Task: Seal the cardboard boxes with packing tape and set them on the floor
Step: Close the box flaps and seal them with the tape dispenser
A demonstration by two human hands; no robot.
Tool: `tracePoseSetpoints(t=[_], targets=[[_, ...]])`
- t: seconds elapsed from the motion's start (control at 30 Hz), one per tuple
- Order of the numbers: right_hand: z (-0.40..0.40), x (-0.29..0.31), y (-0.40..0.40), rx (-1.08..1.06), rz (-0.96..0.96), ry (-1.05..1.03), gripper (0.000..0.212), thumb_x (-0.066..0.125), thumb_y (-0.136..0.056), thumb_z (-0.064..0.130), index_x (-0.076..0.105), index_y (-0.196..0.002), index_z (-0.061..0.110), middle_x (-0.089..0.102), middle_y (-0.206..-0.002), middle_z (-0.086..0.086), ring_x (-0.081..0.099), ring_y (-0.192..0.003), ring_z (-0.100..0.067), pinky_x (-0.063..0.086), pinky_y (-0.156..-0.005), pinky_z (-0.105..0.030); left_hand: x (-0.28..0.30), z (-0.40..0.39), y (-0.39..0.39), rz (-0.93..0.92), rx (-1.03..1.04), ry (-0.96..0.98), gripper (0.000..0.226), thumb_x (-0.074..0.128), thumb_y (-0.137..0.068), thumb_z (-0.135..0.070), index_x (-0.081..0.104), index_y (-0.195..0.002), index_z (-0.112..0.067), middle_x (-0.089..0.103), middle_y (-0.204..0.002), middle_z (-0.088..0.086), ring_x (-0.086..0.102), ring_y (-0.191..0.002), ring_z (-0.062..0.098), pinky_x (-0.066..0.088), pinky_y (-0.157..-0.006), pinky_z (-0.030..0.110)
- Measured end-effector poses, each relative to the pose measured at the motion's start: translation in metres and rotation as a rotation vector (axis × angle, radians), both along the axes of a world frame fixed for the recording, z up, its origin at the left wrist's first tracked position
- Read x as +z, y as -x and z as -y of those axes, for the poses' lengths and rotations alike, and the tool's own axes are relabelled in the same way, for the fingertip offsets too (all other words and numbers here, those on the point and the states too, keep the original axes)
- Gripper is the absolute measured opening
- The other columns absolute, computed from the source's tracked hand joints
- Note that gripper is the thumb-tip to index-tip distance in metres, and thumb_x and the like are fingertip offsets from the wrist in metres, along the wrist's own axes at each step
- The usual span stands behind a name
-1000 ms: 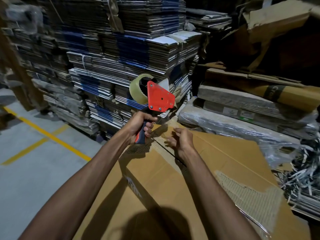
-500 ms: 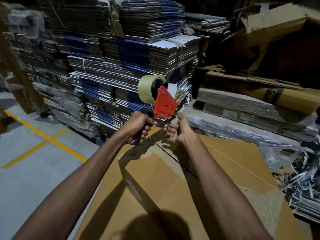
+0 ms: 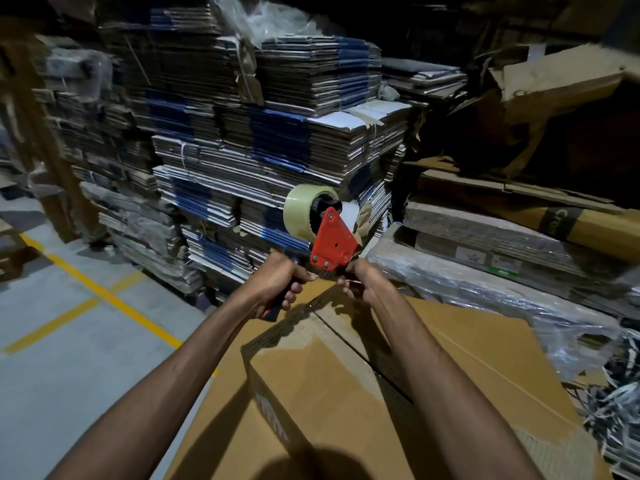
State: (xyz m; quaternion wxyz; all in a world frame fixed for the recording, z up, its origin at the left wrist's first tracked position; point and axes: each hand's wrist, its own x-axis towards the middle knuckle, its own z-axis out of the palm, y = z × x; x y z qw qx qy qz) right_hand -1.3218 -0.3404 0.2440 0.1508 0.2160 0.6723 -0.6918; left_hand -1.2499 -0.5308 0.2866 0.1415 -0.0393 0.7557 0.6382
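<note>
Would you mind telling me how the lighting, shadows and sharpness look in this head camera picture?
Head view: dim warehouse light, upper right almost black; a head-shaped shadow falls on the cardboard box; the stacks of flattened cartons are motion-blurred and bowed by the wide lens; the red tape dispenser, left hand and right hand stay fairly sharp.

Both arms reach forward, the left hand [image 3: 278, 282] curled in a grip, the right hand [image 3: 362, 280] pinching.

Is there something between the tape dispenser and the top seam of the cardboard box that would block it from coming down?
Nothing visible blocks it. The tape dispenser, gripped by the left hand, hangs just above the far end of the cardboard box seam. Only the right hand, at the dispenser's mouth, is near.
</note>
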Motion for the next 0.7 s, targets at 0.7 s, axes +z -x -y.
tracePoseSetpoints(t=[0.7], targets=[[-0.039, -0.003, 0.082, -0.007, -0.344, -0.652, 0.024, 0.090, -0.081, 0.018, 0.075, -0.074, 0.000, 0.074, -0.070, -0.013, 0.073, -0.062, -0.023, 0.066, -0.067, -0.047, -0.028, 0.032, 0.006, -0.053, 0.018, 0.238, 0.056, 0.055, -0.096, -0.002, 0.058, -0.042, -0.019, 0.041, -0.048, 0.000, 0.033, -0.038, 0.016, 0.030, -0.047, 0.030]])
